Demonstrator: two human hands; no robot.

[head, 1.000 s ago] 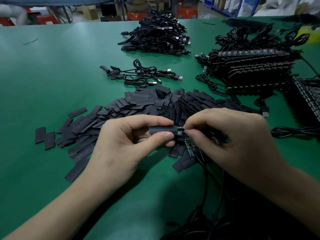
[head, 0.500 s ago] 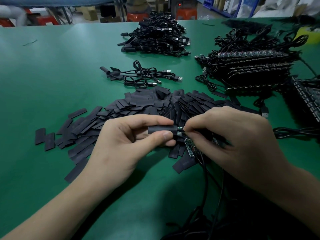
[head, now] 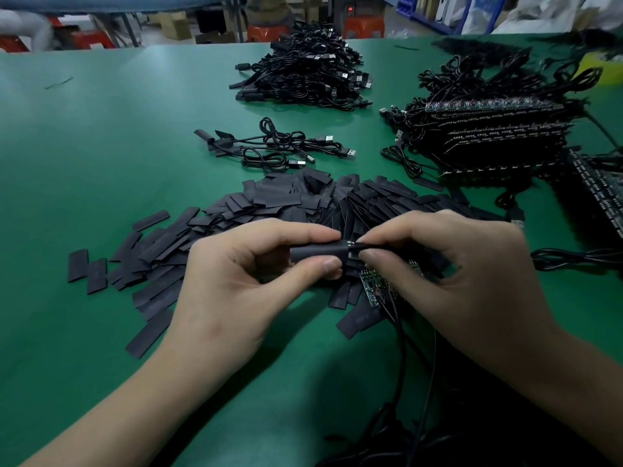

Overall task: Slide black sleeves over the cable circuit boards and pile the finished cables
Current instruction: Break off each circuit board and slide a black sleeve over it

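Left hand (head: 236, 284) pinches a black sleeve (head: 315, 253) as right hand (head: 455, 274), at 3 o'clock, pinches the circuit board (head: 351, 247); keeping both in line should ease the slide.

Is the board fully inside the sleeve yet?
Almost: the sleeve, pinched by the left hand, covers the board except its tip at the right hand.

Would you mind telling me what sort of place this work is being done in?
Probably a small electronics assembly workshop: a green work table carries a heap of black sleeves, stacked circuit boards and piled USB cables.
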